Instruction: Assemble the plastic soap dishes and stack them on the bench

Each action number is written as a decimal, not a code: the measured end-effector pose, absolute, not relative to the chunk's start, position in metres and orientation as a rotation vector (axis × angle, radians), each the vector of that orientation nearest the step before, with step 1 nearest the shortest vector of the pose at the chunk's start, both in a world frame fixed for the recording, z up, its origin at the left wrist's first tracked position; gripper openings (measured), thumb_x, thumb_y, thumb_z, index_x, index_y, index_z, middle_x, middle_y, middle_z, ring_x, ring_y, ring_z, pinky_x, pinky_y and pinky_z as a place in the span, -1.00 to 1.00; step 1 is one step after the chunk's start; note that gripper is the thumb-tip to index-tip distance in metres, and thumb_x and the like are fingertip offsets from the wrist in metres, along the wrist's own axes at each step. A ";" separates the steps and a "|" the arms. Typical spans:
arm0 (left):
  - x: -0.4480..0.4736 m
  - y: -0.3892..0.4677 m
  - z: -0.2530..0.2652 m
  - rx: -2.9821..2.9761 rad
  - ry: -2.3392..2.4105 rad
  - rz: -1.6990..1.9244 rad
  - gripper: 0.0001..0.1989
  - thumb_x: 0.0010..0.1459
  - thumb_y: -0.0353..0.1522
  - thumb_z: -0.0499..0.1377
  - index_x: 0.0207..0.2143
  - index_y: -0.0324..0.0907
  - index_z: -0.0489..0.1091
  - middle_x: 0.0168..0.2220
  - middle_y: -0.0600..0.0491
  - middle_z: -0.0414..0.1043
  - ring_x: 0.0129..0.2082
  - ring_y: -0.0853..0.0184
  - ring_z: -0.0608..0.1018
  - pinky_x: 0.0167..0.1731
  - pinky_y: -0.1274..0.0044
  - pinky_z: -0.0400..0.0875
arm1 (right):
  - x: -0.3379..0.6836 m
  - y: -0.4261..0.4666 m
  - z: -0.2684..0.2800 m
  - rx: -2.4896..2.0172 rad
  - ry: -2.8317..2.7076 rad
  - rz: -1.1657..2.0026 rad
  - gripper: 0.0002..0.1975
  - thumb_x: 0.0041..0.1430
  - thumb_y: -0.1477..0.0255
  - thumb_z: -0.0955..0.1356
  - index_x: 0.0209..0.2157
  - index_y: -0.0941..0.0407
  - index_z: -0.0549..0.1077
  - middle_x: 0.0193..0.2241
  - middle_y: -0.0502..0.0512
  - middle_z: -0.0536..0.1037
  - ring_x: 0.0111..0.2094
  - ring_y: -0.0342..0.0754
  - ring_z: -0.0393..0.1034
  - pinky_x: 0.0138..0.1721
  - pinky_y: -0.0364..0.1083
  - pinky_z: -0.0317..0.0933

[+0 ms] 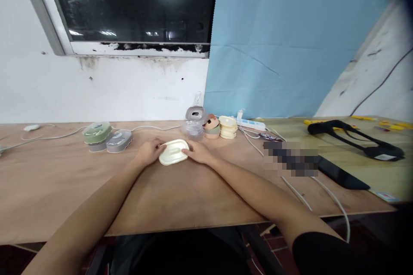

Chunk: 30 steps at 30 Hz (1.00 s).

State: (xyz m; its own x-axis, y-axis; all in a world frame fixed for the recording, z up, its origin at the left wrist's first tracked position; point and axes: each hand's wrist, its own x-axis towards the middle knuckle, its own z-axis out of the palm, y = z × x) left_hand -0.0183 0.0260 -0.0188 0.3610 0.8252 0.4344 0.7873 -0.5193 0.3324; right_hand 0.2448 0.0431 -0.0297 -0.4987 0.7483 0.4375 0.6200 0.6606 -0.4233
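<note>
Between my two hands is a cream-coloured oval plastic piece point(174, 154) with a raised rim and a shape moulded in its middle. My left hand point(151, 151) grips its left end, thumb on top. On the opposite end, my right hand point(197, 152) closes with its thumb over the rim. The fingers underneath are hidden. Just behind my right hand stand a stack of cream pieces point(228, 128), a stack of orange and green pieces point(211, 128), and grey and clear pieces point(194, 122).
To the left sit a green lidded box point(97, 131) on a grey one and another grey box point(119, 140). A white power strip point(250, 124) with cables lies at the back right. Further right are a black phone-like slab point(342, 174) and a black strap frame point(358, 139).
</note>
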 end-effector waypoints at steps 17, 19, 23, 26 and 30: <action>-0.018 0.025 -0.018 2.624 1.259 0.643 -0.47 0.27 -0.04 -0.18 -0.14 -0.11 0.47 -0.15 -0.03 0.50 -0.10 0.22 0.48 -0.03 0.39 0.33 | 0.277 0.086 -0.027 -1.268 -1.741 -0.124 -0.42 0.21 0.24 0.23 0.23 0.13 0.17 -0.46 0.04 0.53 -0.47 -0.02 0.39 -0.42 -0.10 0.22; -0.018 0.025 -0.018 2.630 1.253 0.649 -0.47 0.27 -0.04 -0.18 -0.14 -0.11 0.47 -0.14 -0.03 0.50 -0.10 0.22 0.48 -0.04 0.39 0.33 | 0.281 0.092 -0.027 -1.296 -1.732 -0.135 -0.41 0.22 0.21 0.22 0.23 0.14 0.16 -0.44 0.05 0.53 -0.46 -0.01 0.40 -0.41 -0.10 0.22; -0.018 0.024 -0.018 2.649 1.239 0.665 -0.48 0.29 -0.06 -0.18 -0.15 -0.11 0.47 -0.15 -0.02 0.50 -0.12 0.24 0.49 -0.06 0.41 0.34 | 0.294 0.104 -0.019 -1.295 -1.663 -0.237 -0.50 0.26 0.23 0.18 0.16 0.16 0.24 -0.30 0.14 0.55 -0.29 0.05 0.41 -0.27 -0.06 0.22; -0.018 0.024 -0.018 2.647 1.242 0.661 -0.49 0.28 -0.05 -0.17 -0.15 -0.12 0.47 -0.16 -0.03 0.50 -0.14 0.23 0.49 -0.08 0.41 0.34 | 0.307 0.116 -0.001 -1.295 -1.618 -0.364 -0.62 0.29 0.32 0.13 -0.02 0.15 0.41 -0.23 0.20 0.51 -0.15 0.07 0.34 -0.12 -0.02 0.18; -0.018 0.023 -0.017 2.643 1.244 0.646 -0.48 0.28 -0.05 -0.18 -0.14 -0.11 0.46 -0.15 -0.04 0.50 -0.13 0.22 0.48 -0.07 0.40 0.33 | 0.319 0.134 0.027 -1.358 -1.798 -0.528 -0.72 0.18 0.43 0.25 -0.12 0.11 0.50 -0.11 0.24 0.42 -0.05 0.14 0.22 -0.03 0.07 0.10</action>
